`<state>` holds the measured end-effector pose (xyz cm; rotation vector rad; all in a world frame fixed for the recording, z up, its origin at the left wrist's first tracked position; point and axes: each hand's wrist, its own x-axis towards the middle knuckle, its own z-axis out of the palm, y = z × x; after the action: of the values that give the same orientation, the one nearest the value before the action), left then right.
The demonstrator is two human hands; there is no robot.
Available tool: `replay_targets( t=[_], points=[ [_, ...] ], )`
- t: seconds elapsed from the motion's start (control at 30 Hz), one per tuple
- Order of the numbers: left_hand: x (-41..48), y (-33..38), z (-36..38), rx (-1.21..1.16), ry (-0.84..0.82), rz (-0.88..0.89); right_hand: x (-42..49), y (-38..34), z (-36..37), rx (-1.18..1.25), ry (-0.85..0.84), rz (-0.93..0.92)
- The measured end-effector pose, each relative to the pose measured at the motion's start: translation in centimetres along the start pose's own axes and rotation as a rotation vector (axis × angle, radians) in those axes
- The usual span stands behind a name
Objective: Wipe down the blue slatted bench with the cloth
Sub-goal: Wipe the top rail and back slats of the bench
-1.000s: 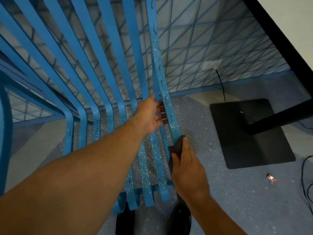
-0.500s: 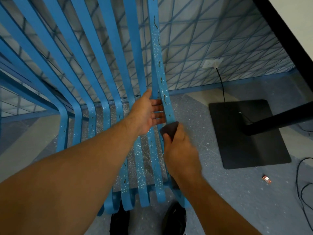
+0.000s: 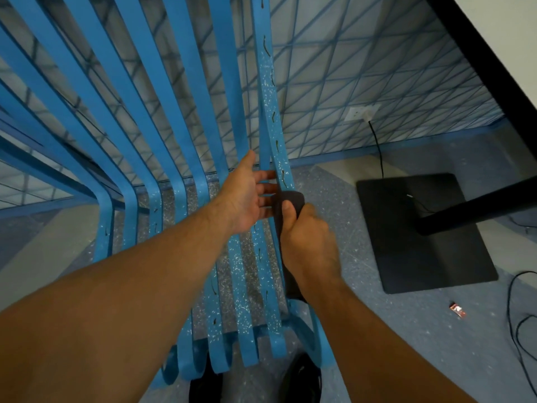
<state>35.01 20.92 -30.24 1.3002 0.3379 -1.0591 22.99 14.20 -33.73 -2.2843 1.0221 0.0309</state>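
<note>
Room: a corner with a grey-blue speckled floor (image 3: 406, 344) that has a paler beige patch. The pale wall (image 3: 377, 68) is crossed by a lattice of blue diagonal lines, with a blue skirting at its foot.
Surface: the blue slatted counter (image 3: 186, 97) fills the left and middle. Its slats run up a tall back, bend into a seat and curl under at the near edge.
Counts: at least seven slats, two hands, one cloth, two dark shoes (image 3: 302, 379) at the bottom edge, one wall socket (image 3: 361, 113) with one black cable (image 3: 377, 146) plugged in, one small red object (image 3: 458, 309) on the floor.
Slat finish: smooth, flat bands of blue flecked with white, with small dark elongated marks along them.
Cloth: the cloth (image 3: 292, 197) is dark and soft. It is bunched against the rightmost slat where back meets seat, with a tail hanging below the wrist.
Right hand: the right hand (image 3: 308, 237) has fingers curled round the cloth and thumb on top, pressing it to that slat.
Left hand: the left hand (image 3: 247, 196) is spread, fingers straight and thumb raised. Its fingertips touch the same slat just above the cloth.
Stand: a flat, square black base plate (image 3: 421, 257) lies on the floor to the right, with a black post (image 3: 479, 205) rising from it.
Loose cables: thin black loops (image 3: 514, 315) lie at the right edge.
</note>
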Motion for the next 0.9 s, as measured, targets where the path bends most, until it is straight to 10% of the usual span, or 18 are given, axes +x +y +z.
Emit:
replay_targets(
  t=[0.13,0.5,0.7,0.9],
  points=[
    [0.1,1.0,0.4,-0.061,-0.026,0.011,-3.4,2.5,-0.1,-0.079,-0.049,-0.195],
    [1.1,2.9,-0.4,-0.031,-0.017,0.073,2.4,-2.4,-0.1,0.012,-0.02,0.137],
    [1.7,4.4,0.2,0.01,-0.029,0.098,-1.6,-0.1,0.4,-0.195,0.063,-0.189],
    [2.1,4.7,0.2,0.008,-0.022,0.081,-1.5,0.1,0.3,-0.185,0.025,-0.12]
  ],
)
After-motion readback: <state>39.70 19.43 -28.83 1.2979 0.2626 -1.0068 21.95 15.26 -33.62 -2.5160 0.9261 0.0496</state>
